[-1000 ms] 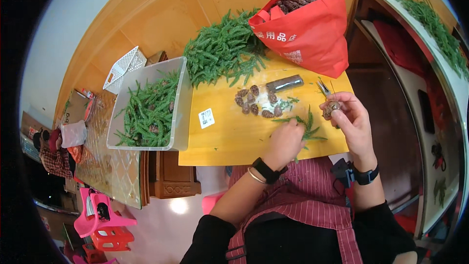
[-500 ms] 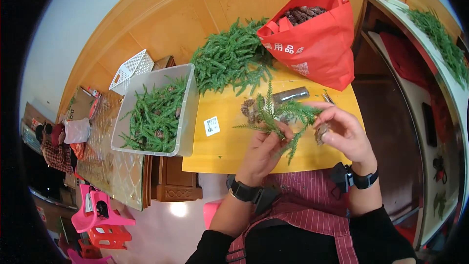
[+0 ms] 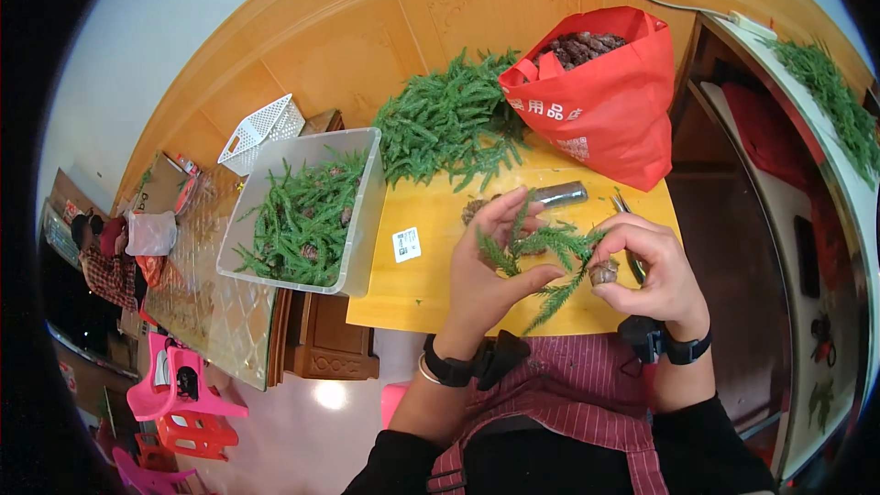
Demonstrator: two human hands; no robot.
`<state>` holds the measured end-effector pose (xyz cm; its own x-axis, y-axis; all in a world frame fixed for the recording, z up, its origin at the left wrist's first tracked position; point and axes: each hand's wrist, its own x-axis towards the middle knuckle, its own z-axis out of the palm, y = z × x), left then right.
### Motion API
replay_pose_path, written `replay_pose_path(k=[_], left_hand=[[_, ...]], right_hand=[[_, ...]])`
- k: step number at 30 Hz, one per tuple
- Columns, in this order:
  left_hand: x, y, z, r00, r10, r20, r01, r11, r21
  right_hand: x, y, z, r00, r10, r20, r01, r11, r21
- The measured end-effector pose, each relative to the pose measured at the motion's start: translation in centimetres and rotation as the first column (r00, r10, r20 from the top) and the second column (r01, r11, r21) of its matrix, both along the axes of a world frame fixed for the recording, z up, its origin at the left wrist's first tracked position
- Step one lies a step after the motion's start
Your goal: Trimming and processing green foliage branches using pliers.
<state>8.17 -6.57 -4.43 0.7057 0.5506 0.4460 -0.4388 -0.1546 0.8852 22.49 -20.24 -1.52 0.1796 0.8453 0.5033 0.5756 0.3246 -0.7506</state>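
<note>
My left hand point(image 3: 486, 266) holds a bunch of green fir-like sprigs point(image 3: 541, 252) above the yellow table point(image 3: 412, 284), fingers curled around the stems. My right hand point(image 3: 651, 266) pinches a small brown pine cone point(image 3: 603, 271) against the sprig tips. Both hands hover over the table's near edge, close together. A few more brown cones point(image 3: 475, 209) lie on the table just behind my left hand, partly hidden by it.
A clear plastic bin point(image 3: 362, 220) with green sprigs stands at the left. A loose sprig pile point(image 3: 449, 124) lies at the back, beside a red bag point(image 3: 610, 110) of cones. A dark cylinder point(image 3: 561, 192) and scissors point(image 3: 623, 211) lie near my right hand. White basket point(image 3: 261, 128) behind.
My left hand picked sprigs off the table and raised them toward my right hand. The right hand with the cone moved in to meet the sprigs.
</note>
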Motion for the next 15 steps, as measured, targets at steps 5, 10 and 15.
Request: replay_pose_path(k=[5,10,15], left_hand=[[-0.5,-0.7,1.3,0.989,-0.096,-0.112,0.08,0.987,-0.141],[-0.8,-0.8,0.8,0.992,-0.114,-0.053,0.092,0.946,-0.312],[-0.9,-0.5,0.5,0.997,-0.061,0.038,0.069,0.952,-0.298]], right_hand=[[-0.3,-0.1,0.1,0.999,-0.009,0.045,0.008,1.0,0.012],[-0.7,0.0,0.3,0.998,-0.02,0.054,0.019,1.0,0.011],[-0.7,0.3,0.6,0.991,-0.037,0.125,0.036,0.999,0.016]])
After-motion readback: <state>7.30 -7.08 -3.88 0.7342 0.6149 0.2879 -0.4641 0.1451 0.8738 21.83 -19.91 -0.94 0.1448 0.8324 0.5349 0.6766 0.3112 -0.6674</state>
